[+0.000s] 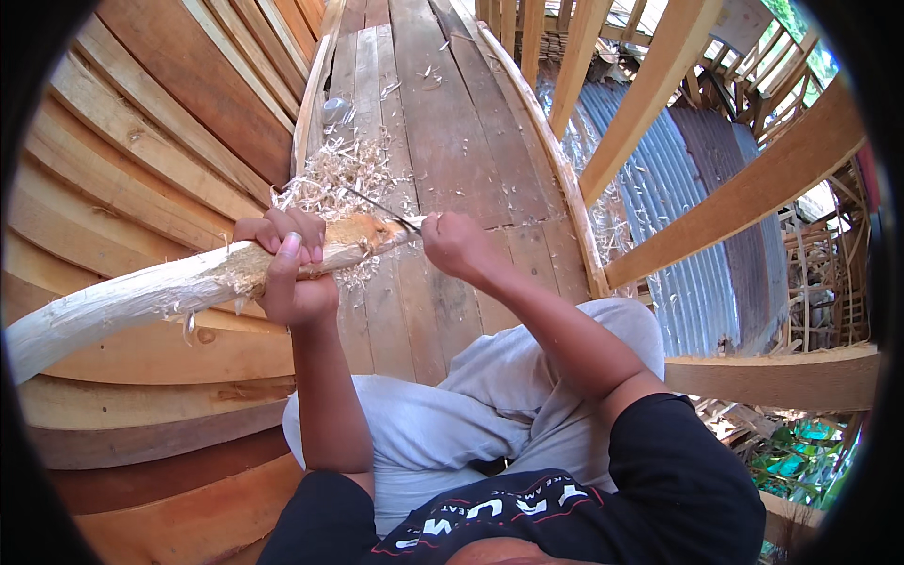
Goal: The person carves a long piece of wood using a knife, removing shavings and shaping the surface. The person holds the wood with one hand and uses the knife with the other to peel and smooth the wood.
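Observation:
A pale, peeled wooden pole (141, 299) comes in from the left edge and slants up to the middle, with loose fibres hanging from its underside. My left hand (290, 264) is wrapped round it near its far end. Past that hand the wood has a rough orange-brown patch and a knot. My right hand (456, 247) is closed in a fist at the pole's tip, gripping a knife whose thin dark blade (381, 206) points up and left across the pole. The fingers hide the knife's handle.
A heap of curled wood shavings (353, 174) lies on the plank floor (457, 141) beyond the pole, beside a clear rounded object (334, 110). Overlapping boards (141, 141) form a wall at left. A wooden railing (650, 104) runs along the right, with corrugated metal sheets (692, 217) below.

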The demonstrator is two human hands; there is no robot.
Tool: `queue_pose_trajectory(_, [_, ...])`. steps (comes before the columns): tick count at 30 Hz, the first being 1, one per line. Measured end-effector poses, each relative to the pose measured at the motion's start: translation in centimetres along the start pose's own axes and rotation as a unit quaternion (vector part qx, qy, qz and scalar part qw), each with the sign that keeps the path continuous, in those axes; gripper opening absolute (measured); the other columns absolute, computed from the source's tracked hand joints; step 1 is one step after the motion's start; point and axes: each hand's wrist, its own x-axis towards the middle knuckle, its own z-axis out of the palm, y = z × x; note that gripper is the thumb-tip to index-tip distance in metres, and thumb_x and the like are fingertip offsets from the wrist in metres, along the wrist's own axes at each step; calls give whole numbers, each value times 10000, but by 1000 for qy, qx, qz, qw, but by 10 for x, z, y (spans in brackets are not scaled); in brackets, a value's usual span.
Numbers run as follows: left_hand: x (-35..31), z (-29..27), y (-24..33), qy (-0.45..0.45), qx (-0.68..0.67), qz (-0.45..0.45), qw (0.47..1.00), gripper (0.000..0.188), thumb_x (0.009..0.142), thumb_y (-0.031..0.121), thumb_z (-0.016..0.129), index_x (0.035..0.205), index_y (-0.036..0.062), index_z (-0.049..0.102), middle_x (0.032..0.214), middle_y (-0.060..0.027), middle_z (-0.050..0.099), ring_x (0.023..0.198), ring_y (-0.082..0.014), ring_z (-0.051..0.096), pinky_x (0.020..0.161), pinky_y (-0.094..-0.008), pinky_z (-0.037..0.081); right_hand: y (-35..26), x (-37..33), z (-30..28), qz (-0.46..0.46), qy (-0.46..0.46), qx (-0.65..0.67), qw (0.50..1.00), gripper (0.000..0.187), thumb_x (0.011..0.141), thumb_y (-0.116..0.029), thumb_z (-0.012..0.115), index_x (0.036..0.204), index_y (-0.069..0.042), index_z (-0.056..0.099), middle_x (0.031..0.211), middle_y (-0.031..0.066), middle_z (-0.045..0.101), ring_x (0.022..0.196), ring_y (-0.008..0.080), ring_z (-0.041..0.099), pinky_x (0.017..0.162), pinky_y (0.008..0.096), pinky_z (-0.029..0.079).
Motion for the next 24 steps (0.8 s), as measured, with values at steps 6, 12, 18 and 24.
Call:
queue_pose_trajectory(6, [7, -21, 3, 86, 11, -35, 996, 182, 693, 69, 507, 799, 133, 373, 613, -2, 364, 559, -117, 374, 624, -285, 341, 11, -2, 28, 14, 109, 3, 994, 501, 928, -298, 364, 703, 45, 653, 757, 293, 627, 748, 476, 619, 752, 547, 484])
queue_pose_trajectory(12, [9, -35, 1, 122, 6, -27, 992, 185, 690, 78, 510, 792, 138, 368, 611, 1, 352, 556, -120, 367, 625, -288, 339, -2, -7, 24, 26, 105, -36, 994, 493, 926, -305, 373, 700, 18, 669, 727, 249, 648, 705, 444, 636, 714, 533, 508])
queue_pose_trajectory(18, [0, -5, -1, 41, 23, -14, 999, 172, 694, 64, 512, 787, 133, 384, 612, 4, 354, 558, -115, 368, 630, -284, 334, -17, -18, 8, 34, 104, -25, 994, 508, 937, -307, 357, 699, 15, 669, 729, 255, 643, 690, 453, 630, 687, 536, 503])
queue_pose_trajectory(24, [-1, -9, -1, 25, -9, 5, 1000, 184, 711, 14, 480, 820, 116, 373, 613, -9, 367, 548, -118, 381, 579, -284, 338, -23, -16, 1, 31, 114, -36, 992, 520, 939, -306, 350, 675, 19, 660, 705, 271, 630, 680, 464, 626, 697, 549, 497])
